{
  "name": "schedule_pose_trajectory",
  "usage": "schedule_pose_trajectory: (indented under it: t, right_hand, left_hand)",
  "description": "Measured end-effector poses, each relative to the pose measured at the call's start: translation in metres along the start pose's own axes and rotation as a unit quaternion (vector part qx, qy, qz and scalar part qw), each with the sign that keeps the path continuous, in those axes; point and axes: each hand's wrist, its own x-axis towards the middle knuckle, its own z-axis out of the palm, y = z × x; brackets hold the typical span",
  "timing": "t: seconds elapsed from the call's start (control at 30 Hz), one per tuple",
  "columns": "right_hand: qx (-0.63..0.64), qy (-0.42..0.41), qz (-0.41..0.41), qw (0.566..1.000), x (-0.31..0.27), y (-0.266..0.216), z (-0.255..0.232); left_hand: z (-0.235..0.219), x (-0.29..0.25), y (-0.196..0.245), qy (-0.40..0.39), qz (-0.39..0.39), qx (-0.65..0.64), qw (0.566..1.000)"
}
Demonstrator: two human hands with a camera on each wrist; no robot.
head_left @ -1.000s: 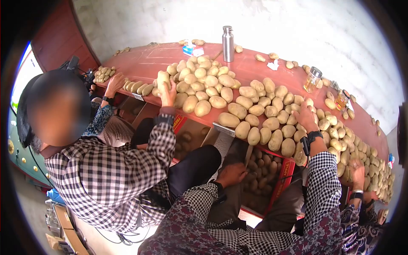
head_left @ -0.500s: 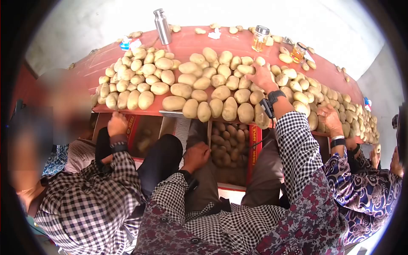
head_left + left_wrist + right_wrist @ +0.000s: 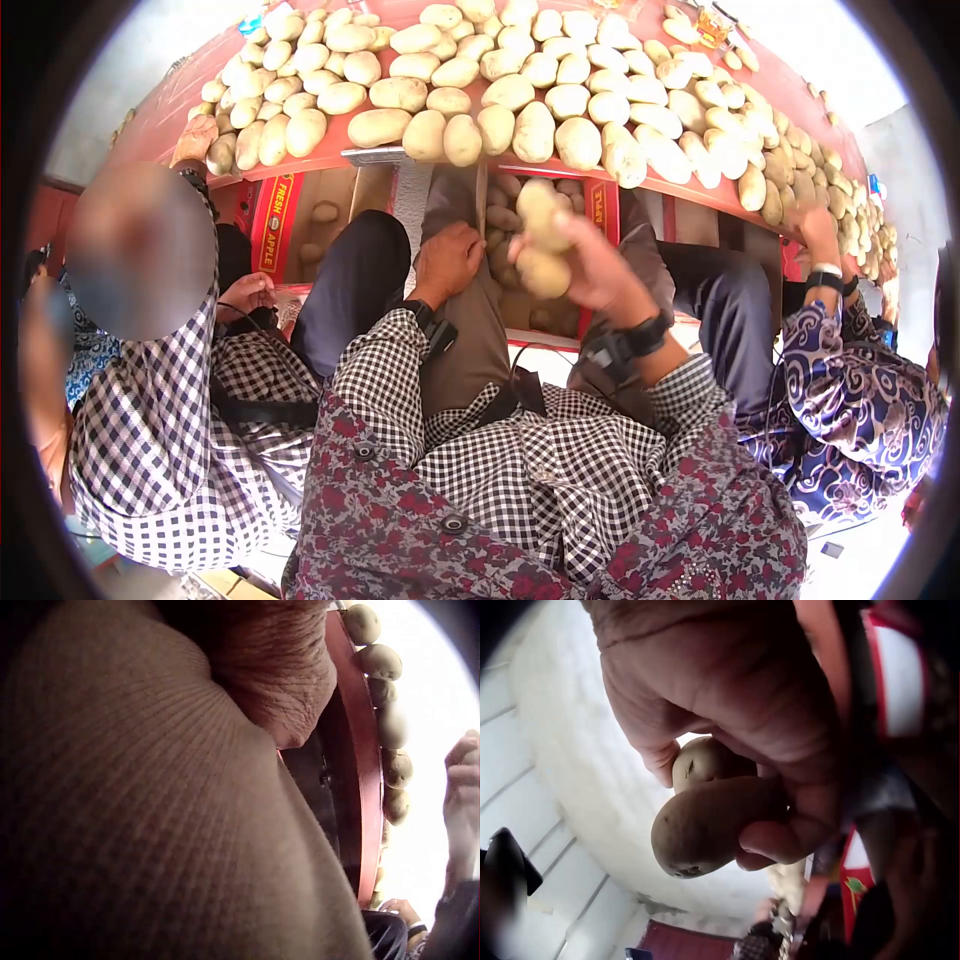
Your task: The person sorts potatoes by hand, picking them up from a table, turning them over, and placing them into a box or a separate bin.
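Note:
My right hand (image 3: 598, 268) grips two potatoes (image 3: 545, 272), blurred by motion, in front of the table and over a box (image 3: 597, 212) between my knees. Seen from the right wrist, the fingers wrap a long potato (image 3: 712, 829), and a second potato (image 3: 697, 761) is tucked behind it. My left hand (image 3: 450, 260) lies on my left thigh, holding nothing, its fingers loosely bent. Potatoes fill part of the box, which has a red printed edge. Above it, a broad pile of potatoes (image 3: 535, 132) reaches the table's front edge.
The red table (image 3: 330, 150) curves across the view, with a metal strip (image 3: 375, 156) on its edge. On my left sits a person in a checked shirt (image 3: 150, 400), beside another box (image 3: 270, 235). A person in a patterned sleeve (image 3: 850, 370) works at the right. A glass jar (image 3: 713, 25) stands behind the potatoes.
My right hand has come back and down from the pile on the table, now with potatoes in its grip. The head view has swung right and tilted down. My left hand stays on the thigh.

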Motion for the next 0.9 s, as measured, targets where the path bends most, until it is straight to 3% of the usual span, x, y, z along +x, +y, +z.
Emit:
schedule_pose_trajectory:
  t: [0.07, 0.17, 0.27, 0.4, 0.53, 0.63, 0.73, 0.9]
  right_hand:
    - [0.062, 0.044, 0.139, 0.987, 0.002, 0.055, -0.032]
    - [0.147, 0.129, 0.206, 0.959, 0.011, 0.106, -0.076]
    - [0.196, 0.300, 0.156, 0.920, 0.030, 0.116, -0.095]
    - [0.114, 0.299, 0.143, 0.937, 0.033, 0.111, -0.107]
    - [0.204, 0.271, 0.170, 0.925, 0.026, 0.133, -0.116]
    - [0.272, 0.300, 0.180, 0.897, 0.019, 0.152, -0.118]
    - [0.253, 0.400, 0.202, 0.857, 0.020, 0.166, -0.115]
    - [0.197, 0.418, 0.214, 0.861, 0.032, 0.186, -0.132]
  left_hand:
    - [0.002, -0.001, 0.000, 0.002, 0.003, 0.002, 1.000]
    - [0.005, -0.003, -0.003, 0.008, 0.007, -0.002, 1.000]
    - [0.005, -0.003, -0.003, 0.001, 0.000, -0.001, 1.000]
    - [0.005, 0.000, -0.005, -0.004, 0.003, 0.003, 1.000]
    - [0.005, 0.000, -0.004, -0.003, 0.009, 0.003, 1.000]
    - [0.002, -0.001, -0.001, -0.020, -0.011, 0.000, 1.000]
    - [0.004, 0.000, -0.006, -0.016, 0.006, 0.009, 1.000]
    - [0.004, 0.001, -0.007, -0.019, 0.016, 0.023, 0.999]
